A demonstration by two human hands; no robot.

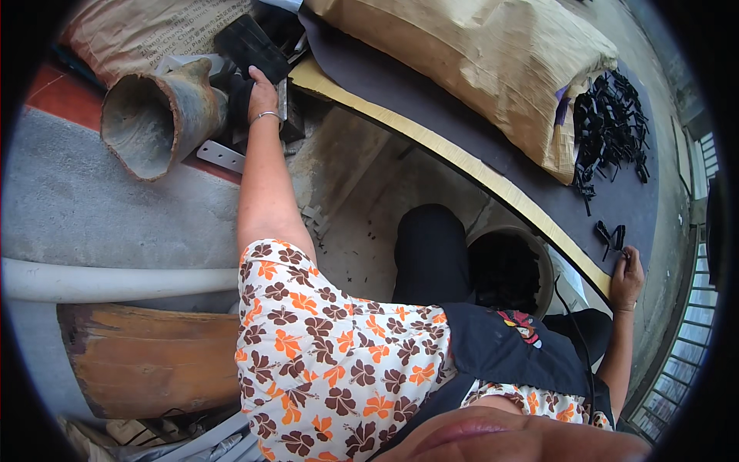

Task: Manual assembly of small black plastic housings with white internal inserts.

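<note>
My left hand (263, 98) is stretched out to the far left, against the lower edge of a tilted black rectangular box-like thing (252, 48). One fingertip shows on it; the other fingers are mostly hidden, so I cannot tell whether it grips. My right hand (628, 279) rests at the right end of the table (477, 171), its fingers pinched on a small dark piece. Just beyond those fingertips lie a few small black plastic pieces (610, 236). Farther back, a tangled heap of similar black pieces (612, 127) sits beside the mouth of a big brown paper sack (469, 58).
A round tub (504, 273) of black pieces stands under the table by my knees. At left are a rusty metal pipe mouth (142, 127), a perforated metal strip (221, 156), a white pipe (115, 279) and a curved brown panel (154, 358). Another printed sack (146, 35) lies at the back.
</note>
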